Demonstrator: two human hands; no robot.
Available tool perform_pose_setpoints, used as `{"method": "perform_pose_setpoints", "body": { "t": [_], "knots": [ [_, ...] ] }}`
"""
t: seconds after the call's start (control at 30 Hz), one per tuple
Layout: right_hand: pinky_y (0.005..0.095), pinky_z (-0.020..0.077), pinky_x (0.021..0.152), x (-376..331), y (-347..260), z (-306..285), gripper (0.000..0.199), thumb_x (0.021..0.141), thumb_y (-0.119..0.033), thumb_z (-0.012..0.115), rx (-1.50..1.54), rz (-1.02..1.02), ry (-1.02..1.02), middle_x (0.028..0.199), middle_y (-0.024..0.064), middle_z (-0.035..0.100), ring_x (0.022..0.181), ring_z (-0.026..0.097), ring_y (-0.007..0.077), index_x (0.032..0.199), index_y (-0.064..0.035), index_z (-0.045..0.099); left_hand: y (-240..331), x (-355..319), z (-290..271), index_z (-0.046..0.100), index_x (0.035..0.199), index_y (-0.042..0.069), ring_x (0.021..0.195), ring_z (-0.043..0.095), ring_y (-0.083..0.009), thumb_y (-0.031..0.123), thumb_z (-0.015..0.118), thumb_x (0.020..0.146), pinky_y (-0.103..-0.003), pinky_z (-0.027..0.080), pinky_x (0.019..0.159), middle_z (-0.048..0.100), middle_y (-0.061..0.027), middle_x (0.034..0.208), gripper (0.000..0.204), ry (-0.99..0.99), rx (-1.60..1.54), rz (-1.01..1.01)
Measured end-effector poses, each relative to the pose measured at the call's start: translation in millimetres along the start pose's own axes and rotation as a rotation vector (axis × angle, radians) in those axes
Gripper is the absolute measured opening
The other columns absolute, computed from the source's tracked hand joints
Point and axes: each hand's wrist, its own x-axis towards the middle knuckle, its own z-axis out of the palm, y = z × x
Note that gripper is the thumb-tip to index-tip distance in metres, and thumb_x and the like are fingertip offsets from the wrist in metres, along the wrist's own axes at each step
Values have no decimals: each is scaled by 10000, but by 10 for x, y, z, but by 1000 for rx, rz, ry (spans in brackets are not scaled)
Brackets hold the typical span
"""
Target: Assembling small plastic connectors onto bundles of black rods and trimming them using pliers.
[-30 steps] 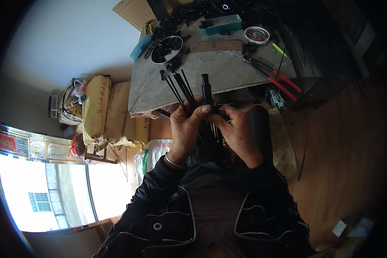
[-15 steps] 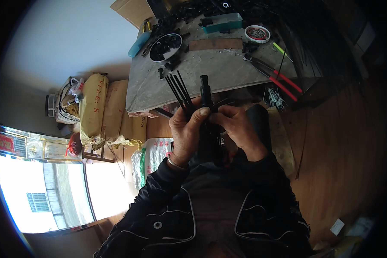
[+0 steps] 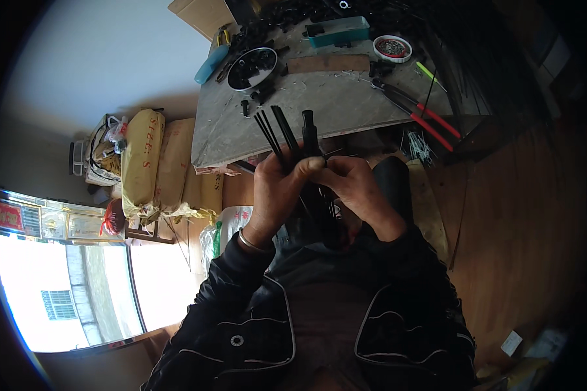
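Both my hands are closed on a dark bundle that looks like an umbrella frame, held upright in front of me. Its black stepped plastic tube point(image 3: 309, 128) rises above my thumbs. Several thin black ribs point(image 3: 270, 133) fan up past the fingers of my left hand point(image 3: 277, 186), which wraps the bundle with its thumb pressed across the tube's base. Pinching at that same base is my right hand point(image 3: 359, 189); what its fingertips hold is hidden. The lower part of the frame point(image 3: 321, 218) hangs dark over my lap, its details hard to make out.
On the grey table point(image 3: 209, 140) ahead lie a bowl point(image 3: 253, 87) of black parts, a teal tray point(image 3: 338, 38), a dish point(image 3: 392, 49) of small metal pieces and red-handled cutters point(image 3: 430, 124). Packed sacks point(image 3: 143, 156) stand left. Loose black rods point(image 3: 463, 58) spread at right.
The ribs near my left hand have spread into two groups. My left hand has turned slightly, its thumb now lower and flatter across the tube's base. The frame's lower part has shifted.
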Motion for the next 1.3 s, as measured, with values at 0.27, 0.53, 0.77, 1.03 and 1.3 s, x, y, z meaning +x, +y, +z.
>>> {"method": "perform_pose_setpoints", "body": {
  "t": [0.27, 0.53, 0.77, 1.03, 1.3],
  "knots": [
    [233, 453, 595, 18, 40, -71, 223, 842, -289, 734, 362, 161, -148, 743, -36, 599, 667, 554, 56, 871, -77, 673, -7, 15, -39, 668, 1089, 34, 830, 610, -77, 120, 704, 869, -227, 492, 763, 674, 14, 904, 238, -96, -227, -96],
    [218, 442, 575, -116, -136, -54, 293, 846, -334, 737, 232, 65, -24, 699, -40, 562, 648, 541, 51, 811, -58, 644, -20, 76, -57, 669, 1057, 40, 806, 614, -82, 116, 704, 863, -227, 491, 752, 670, 11, 867, 211, -97, -376, -128],
    [233, 508, 592, -17, 152, -59, 343, 817, -382, 754, 414, 111, -115, 746, -28, 558, 657, 559, 61, 800, -65, 625, -36, 9, -98, 657, 1026, 49, 900, 627, -132, 199, 728, 842, -279, 482, 859, 679, -39, 993, 248, -188, -394, -157],
    [219, 468, 566, -101, -133, -102, 436, 745, -445, 805, 320, 109, -115, 703, -12, 570, 639, 558, 77, 767, -45, 634, -3, 113, -166, 649, 1121, 27, 916, 621, -133, 230, 729, 846, -293, 486, 851, 679, -35, 987, 351, -288, -387, -202],
    [244, 527, 641, -83, -28, -36, 490, 753, -339, 820, 447, 82, -71, 892, 33, 596, 794, 605, 111, 1021, -24, 557, -52, 83, -134, 601, 1200, 9, 982, 619, -176, 293, 686, 879, -331, 470, 918, 663, -69, 1075, 437, -399, -478, -203]
  ]
}}
